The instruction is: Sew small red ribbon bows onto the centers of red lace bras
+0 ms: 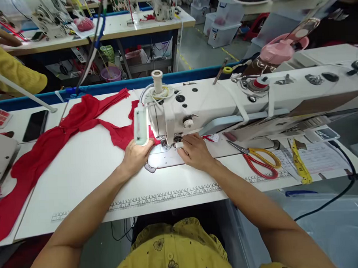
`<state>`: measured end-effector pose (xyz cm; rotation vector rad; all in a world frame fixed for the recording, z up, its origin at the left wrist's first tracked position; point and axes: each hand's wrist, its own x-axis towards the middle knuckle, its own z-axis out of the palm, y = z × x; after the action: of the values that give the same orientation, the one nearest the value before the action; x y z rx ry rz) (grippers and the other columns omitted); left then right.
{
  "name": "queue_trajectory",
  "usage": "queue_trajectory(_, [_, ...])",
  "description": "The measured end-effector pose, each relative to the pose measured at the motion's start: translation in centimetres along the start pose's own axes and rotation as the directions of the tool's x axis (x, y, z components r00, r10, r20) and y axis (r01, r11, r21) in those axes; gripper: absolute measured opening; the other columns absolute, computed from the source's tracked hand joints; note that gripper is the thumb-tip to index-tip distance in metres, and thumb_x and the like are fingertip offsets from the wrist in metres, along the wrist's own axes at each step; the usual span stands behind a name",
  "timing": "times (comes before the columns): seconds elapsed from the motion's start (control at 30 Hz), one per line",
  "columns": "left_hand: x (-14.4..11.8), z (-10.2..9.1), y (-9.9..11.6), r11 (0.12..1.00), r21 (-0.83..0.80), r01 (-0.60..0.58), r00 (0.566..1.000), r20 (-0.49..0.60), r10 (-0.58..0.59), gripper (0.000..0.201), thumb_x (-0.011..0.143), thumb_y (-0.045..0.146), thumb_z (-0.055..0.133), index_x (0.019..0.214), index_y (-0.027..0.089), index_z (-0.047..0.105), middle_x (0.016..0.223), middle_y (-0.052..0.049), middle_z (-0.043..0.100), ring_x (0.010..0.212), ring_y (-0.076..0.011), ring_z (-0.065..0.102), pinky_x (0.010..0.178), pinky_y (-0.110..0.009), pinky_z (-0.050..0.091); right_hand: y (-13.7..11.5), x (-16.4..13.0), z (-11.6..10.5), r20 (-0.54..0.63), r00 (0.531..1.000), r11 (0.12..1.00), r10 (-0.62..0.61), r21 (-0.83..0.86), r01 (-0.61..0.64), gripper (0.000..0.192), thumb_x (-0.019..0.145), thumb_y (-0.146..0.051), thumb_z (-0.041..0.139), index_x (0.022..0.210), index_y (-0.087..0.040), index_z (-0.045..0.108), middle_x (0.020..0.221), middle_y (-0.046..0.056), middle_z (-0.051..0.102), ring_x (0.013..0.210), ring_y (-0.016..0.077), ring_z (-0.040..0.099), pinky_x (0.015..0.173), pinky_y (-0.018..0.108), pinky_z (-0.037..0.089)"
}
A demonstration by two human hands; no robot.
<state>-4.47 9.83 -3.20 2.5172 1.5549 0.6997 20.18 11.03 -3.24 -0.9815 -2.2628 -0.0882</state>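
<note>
A white sewing machine (222, 104) stands across the table, its lit lamp (141, 125) beside the needle area. Just left of the presser foot (164, 141), my left hand (135, 156) has its fingers closed on the edge of a red fabric piece (119, 134). My right hand (196, 151) is right of the foot with its fingers curled in. Something white shows at its fingertips, and I cannot make out what it holds. More red fabric (53, 141) trails left in a long strip over the table.
Scissors (260, 158) with red and yellow handles lie right of my hands, near a yellow tape measure (300, 164) and papers (322, 159). A phone (35, 125) lies at left. A printed ruler (170, 195) runs along the front edge. A person's yellow sleeve (16, 72) shows beyond.
</note>
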Motion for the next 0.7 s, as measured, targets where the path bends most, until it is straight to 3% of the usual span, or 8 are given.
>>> queue_trajectory(0.13, [-1.3, -3.3, 0.0, 0.897, -0.268, 0.351, 0.936, 0.078, -0.343, 0.023, 0.096, 0.033, 0.049, 0.087, 0.019, 0.065, 0.081, -0.004, 0.066, 0.076, -0.0198, 0.058, 0.069, -0.030, 0.043, 0.3, -0.5, -2.6, 0.202, 0.976, 0.997, -0.081, 0.030, 0.077, 0.018, 0.093, -0.012, 0.047, 0.088, -0.017, 0.064, 0.082, 0.005, 0.064, 0.078, 0.0190, 0.055, 0.075, 0.033, 0.037])
queue_trajectory(0.2, [-2.7, -5.5, 0.2, 0.759, -0.445, 0.476, 0.878, 0.197, -0.436, 0.024, 0.095, 0.040, 0.051, 0.086, 0.020, 0.062, 0.072, 0.001, 0.059, 0.065, -0.0156, 0.053, 0.062, -0.027, 0.039, 0.8, -1.4, -4.1, 0.325, 0.937, 0.992, -0.125, 0.047, 0.116, 0.027, 0.090, -0.006, 0.047, 0.105, -0.018, 0.065, 0.099, 0.007, 0.067, 0.092, 0.0215, 0.059, 0.084, 0.036, 0.040])
queue_trajectory(0.27, [-4.4, -7.2, 0.7, 0.543, -0.623, 0.563, 0.820, 0.341, -0.459, 0.026, 0.092, 0.044, 0.056, 0.086, 0.020, 0.061, 0.072, 0.003, 0.056, 0.063, -0.0127, 0.049, 0.060, -0.024, 0.037, 1.6, -2.5, -5.2, 0.374, 0.918, 0.991, -0.132, 0.035, 0.129, 0.043, 0.085, 0.002, 0.044, 0.117, -0.019, 0.064, 0.112, 0.009, 0.066, 0.103, 0.0235, 0.060, 0.090, 0.038, 0.042])
queue_trajectory(0.33, [-5.9, -8.1, 1.3, 0.333, -0.726, 0.601, 0.777, 0.434, -0.456, 0.027, 0.088, 0.045, 0.063, 0.086, 0.019, 0.061, 0.077, 0.003, 0.056, 0.067, -0.0114, 0.049, 0.063, -0.023, 0.037, 2.5, -3.5, -5.4, 0.382, 0.911, 0.988, -0.153, 0.024, 0.155, 0.049, 0.084, 0.004, 0.043, 0.121, -0.020, 0.063, 0.118, 0.009, 0.066, 0.109, 0.0246, 0.060, 0.092, 0.040, 0.045])
queue_trajectory(0.43, [-7.2, -8.0, 2.2, 0.155, -0.774, 0.614, 0.735, 0.490, -0.468, 0.028, 0.083, 0.045, 0.070, 0.090, 0.019, 0.064, 0.081, 0.002, 0.059, 0.070, -0.0106, 0.051, 0.066, -0.022, 0.038, 3.3, -4.1, -4.8, 0.338, 0.918, 0.977, -0.208, 0.024, 0.213, 0.046, 0.086, 0.003, 0.044, 0.119, -0.020, 0.066, 0.115, 0.008, 0.069, 0.105, 0.0236, 0.061, 0.092, 0.039, 0.048])
queue_trajectory(0.57, [-7.7, -7.1, 3.4, 0.040, -0.788, 0.614, 0.707, 0.527, -0.473, 0.028, 0.080, 0.044, 0.075, 0.089, 0.019, 0.065, 0.080, 0.002, 0.060, 0.070, -0.0092, 0.052, 0.065, -0.019, 0.039, 2.6, -3.7, -3.8, 0.234, 0.952, 0.974, -0.199, -0.058, 0.218, 0.043, 0.085, 0.006, 0.040, 0.108, -0.017, 0.069, 0.105, 0.010, 0.072, 0.096, 0.0238, 0.064, 0.090, 0.040, 0.050])
queue_trajectory(0.63, [-7.9, -6.8, 3.6, -0.006, -0.792, 0.610, 0.699, 0.542, -0.467, 0.029, 0.079, 0.043, 0.077, 0.087, 0.018, 0.064, 0.078, 0.003, 0.059, 0.068, -0.0085, 0.052, 0.064, -0.018, 0.040, 1.2, -3.5, -3.6, 0.213, 0.968, 0.989, -0.131, -0.046, 0.144, 0.041, 0.085, 0.005, 0.038, 0.104, -0.016, 0.067, 0.101, 0.011, 0.072, 0.093, 0.0244, 0.064, 0.087, 0.040, 0.050])
queue_trajectory(0.7, [-7.9, -6.8, 3.7, -0.045, -0.796, 0.604, 0.693, 0.552, -0.463, 0.030, 0.078, 0.043, 0.078, 0.086, 0.018, 0.063, 0.075, 0.003, 0.058, 0.065, -0.0080, 0.052, 0.061, -0.018, 0.040, -0.9, -3.4, -3.6, 0.205, 0.978, 0.997, -0.026, 0.075, 0.010, 0.035, 0.089, 0.001, 0.037, 0.106, -0.017, 0.063, 0.097, 0.011, 0.070, 0.089, 0.0231, 0.064, 0.081, 0.037, 0.051])
